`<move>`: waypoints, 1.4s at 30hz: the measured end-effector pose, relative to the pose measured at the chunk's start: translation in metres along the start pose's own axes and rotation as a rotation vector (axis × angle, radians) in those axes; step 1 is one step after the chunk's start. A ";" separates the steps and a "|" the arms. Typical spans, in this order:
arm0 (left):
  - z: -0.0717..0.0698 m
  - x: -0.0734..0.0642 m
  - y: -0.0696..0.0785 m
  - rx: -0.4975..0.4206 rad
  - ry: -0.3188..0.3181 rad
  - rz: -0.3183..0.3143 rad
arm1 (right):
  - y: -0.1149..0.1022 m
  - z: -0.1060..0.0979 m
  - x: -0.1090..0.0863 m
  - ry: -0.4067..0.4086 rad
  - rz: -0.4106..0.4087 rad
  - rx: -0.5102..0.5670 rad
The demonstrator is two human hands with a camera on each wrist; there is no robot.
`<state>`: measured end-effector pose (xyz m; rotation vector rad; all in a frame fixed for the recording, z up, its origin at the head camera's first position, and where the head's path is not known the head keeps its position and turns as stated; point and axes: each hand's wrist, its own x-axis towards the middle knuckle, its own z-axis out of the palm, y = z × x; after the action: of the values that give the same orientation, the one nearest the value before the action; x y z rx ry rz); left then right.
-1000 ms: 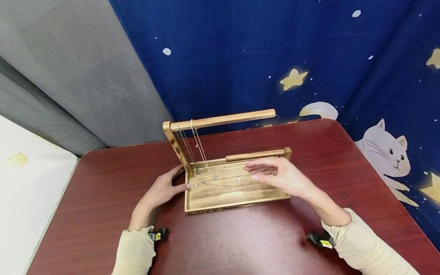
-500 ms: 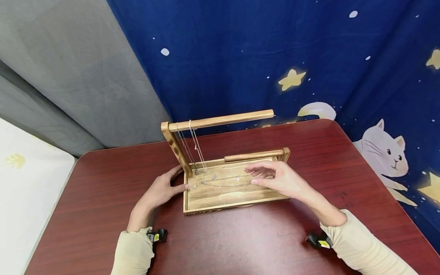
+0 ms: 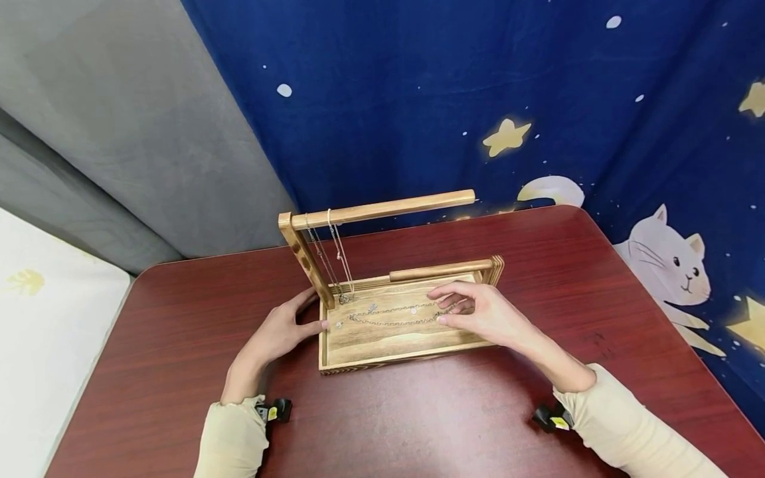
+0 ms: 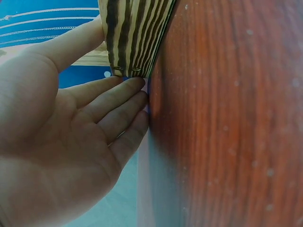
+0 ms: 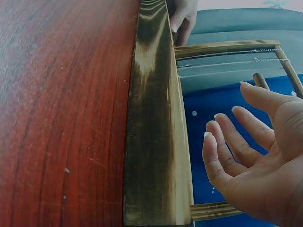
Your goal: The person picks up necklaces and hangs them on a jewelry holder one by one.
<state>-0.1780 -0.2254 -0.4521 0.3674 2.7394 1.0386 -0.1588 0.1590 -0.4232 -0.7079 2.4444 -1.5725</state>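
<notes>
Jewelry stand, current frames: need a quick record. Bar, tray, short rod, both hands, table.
bar: two necklaces hung near the post
tray: silver-toned chain laid lengthwise, small pieces near it
short rod: along back, right part
left hand: touches tray's left end
right hand: fingers loosely bent, by chain's right end; contact unclear
table: reddish-brown, wood-grained

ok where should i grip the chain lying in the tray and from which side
Probably pinch the chain at its right end, from above and the right: it lies flat in the tray as a long loop, the right hand is over that end, and the post and hanging necklaces are near the left end.
</notes>
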 end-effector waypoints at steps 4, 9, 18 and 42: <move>-0.001 0.000 0.000 0.001 0.000 0.000 | 0.002 0.000 0.001 0.001 0.007 0.014; -0.001 -0.001 0.000 0.004 0.004 0.002 | 0.005 0.001 0.002 0.001 0.012 0.019; 0.000 0.000 -0.002 -0.013 0.002 0.002 | 0.011 0.002 0.002 0.012 0.038 -0.025; 0.001 0.000 -0.002 -0.013 -0.008 -0.010 | 0.017 0.013 0.006 0.013 0.076 -0.093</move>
<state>-0.1784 -0.2261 -0.4538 0.3553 2.7230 1.0502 -0.1646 0.1515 -0.4428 -0.6121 2.5363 -1.4491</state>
